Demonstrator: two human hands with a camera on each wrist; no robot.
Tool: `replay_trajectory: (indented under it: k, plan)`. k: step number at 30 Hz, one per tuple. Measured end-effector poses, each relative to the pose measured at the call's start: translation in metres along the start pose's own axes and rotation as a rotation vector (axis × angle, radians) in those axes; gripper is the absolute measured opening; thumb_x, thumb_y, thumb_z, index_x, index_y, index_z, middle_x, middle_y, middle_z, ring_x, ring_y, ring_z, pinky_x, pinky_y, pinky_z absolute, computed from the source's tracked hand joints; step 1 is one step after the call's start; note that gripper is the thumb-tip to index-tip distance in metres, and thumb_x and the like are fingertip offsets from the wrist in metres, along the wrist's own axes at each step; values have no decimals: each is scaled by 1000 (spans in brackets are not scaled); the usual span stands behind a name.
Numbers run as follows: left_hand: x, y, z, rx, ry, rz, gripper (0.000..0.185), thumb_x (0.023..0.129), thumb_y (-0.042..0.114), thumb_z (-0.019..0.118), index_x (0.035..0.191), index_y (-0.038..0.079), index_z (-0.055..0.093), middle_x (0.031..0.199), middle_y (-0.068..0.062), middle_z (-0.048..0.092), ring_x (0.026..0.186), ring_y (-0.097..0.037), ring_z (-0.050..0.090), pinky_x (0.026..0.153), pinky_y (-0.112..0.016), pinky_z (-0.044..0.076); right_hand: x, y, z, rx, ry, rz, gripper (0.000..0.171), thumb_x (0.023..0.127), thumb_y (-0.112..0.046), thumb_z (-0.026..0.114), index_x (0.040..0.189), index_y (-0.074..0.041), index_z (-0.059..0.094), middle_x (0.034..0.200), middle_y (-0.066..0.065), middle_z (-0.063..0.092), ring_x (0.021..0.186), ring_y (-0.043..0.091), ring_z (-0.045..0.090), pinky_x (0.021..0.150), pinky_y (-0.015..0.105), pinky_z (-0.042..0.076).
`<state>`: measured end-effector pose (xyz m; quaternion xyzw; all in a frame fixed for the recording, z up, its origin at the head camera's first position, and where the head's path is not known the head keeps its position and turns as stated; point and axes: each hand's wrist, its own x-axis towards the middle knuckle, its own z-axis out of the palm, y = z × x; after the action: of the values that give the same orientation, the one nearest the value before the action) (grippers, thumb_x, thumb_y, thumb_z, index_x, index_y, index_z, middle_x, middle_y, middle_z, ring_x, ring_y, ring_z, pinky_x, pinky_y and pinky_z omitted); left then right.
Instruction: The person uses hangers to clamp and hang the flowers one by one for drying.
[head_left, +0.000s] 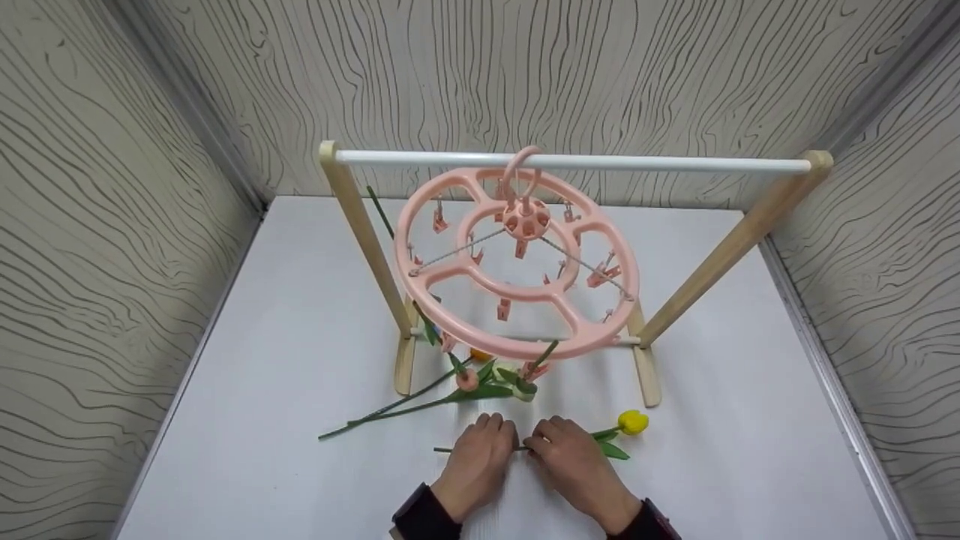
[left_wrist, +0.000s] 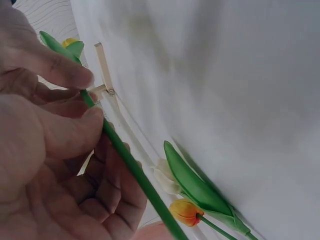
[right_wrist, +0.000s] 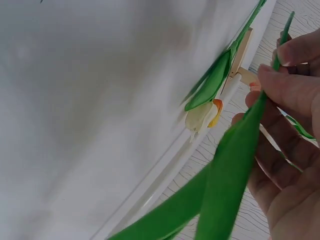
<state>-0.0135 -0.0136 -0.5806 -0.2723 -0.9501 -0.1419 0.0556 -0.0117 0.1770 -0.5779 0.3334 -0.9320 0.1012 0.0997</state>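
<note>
Pinching yellow tulip (head_left: 632,422) stem betw. both hands (head_left: 525,450), apparently on table (head_left: 300,360).

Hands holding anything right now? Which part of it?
Both. The left hand and right hand pinch the yellow tulip by its green stem, mid-length, side by side, bloom to the right.

Yellow tulip (head_left: 632,422): artificial, with a closed yellow bud, a thin green stem and long green leaves. Lying flat on the white table, near its front edge, roughly crosswise. Bud pointing right, bare stem end poking out to the left (mid-stem hidden in the head view). Stem (left_wrist: 131,165) seen close in the left wrist view, smooth and straight; broad leaf (right_wrist: 227,175) filling the right wrist view.
</note>
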Motion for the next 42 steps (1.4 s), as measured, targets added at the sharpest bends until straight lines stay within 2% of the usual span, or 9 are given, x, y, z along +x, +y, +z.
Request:
replay_trajectory:
  k: [3, 9, 15, 20, 25, 29, 35, 38, 42]
  plan:
    - [1, 0, -3, -54, -15, -11, 13, 97, 11, 70, 87, 16, 63, 81, 3, 58, 74, -12, 52, 61, -18, 36, -1, 1, 1, -10, 8, 3, 13, 84, -12, 92, 94, -15, 84, 83, -4, 71, 78, 12, 62, 71, 25, 55]
    - [1, 0, -12, -164, -30, -73, 15, 94, 18, 84, 96, 15, 70, 88, 3, 66, 80, -10, 58, 67, -20, 48, -6, 5, 0, 38, 32, 38, 14, 82, -9, 92, 92, -16, 86, 79, -5, 70, 76, 11, 57, 69, 23, 52]
    - [-3, 1, -22, -281, 57, -83, 17, 93, 18, 86, 101, 15, 72, 92, 3, 69, 85, -8, 59, 73, -19, 51, -11, 12, -7, 53, 46, 95, 16, 81, -8, 94, 91, -16, 85, 79, -6, 68, 75, 9, 57, 67, 22, 53]
    - [-6, 3, -29, -349, 119, -53, 18, 93, 18, 87, 103, 18, 72, 92, 6, 71, 86, -4, 60, 71, -14, 50, -14, 20, -14, 80, 78, 175, 18, 78, -7, 96, 89, -16, 85, 78, -8, 69, 74, 7, 54, 66, 21, 53]
    - [-8, 4, -30, -368, 183, -23, 14, 93, 21, 88, 95, 20, 75, 88, 9, 72, 83, -3, 64, 70, -11, 49, -17, 25, -21, 230, 186, 269, 21, 76, -3, 96, 88, -16, 85, 78, -12, 70, 76, 2, 56, 66, 19, 54]
    - [-6, 2, -31, -432, 198, -67, 10, 96, 23, 86, 94, 20, 77, 88, 10, 75, 84, -3, 67, 70, -11, 50, -16, 25, -29, 358, 253, 321, 23, 74, 1, 95, 88, -15, 86, 80, -14, 71, 78, -1, 57, 65, 17, 55]
    - [2, -4, -37, -586, 221, -138, 10, 98, 27, 83, 102, 18, 80, 92, 5, 78, 86, -7, 71, 73, -19, 57, -13, 20, -38, 448, 330, 327, 31, 73, 5, 94, 89, -20, 86, 82, -16, 73, 80, -3, 62, 66, 14, 56]
    - [7, -8, -42, -660, 287, -108, 15, 97, 25, 84, 109, 17, 80, 96, 2, 80, 86, -8, 72, 74, -24, 62, -10, 16, -43, 519, 356, 334, 32, 75, 5, 92, 90, -22, 86, 84, -12, 75, 81, -2, 64, 66, 14, 56]
    - [13, -12, -49, -798, 371, -21, 23, 95, 17, 85, 117, 12, 79, 104, -4, 83, 88, -11, 75, 74, -30, 66, -7, 12, -48, 623, 382, 354, 31, 79, 3, 91, 93, -24, 86, 85, -9, 78, 82, 1, 68, 69, 17, 57]
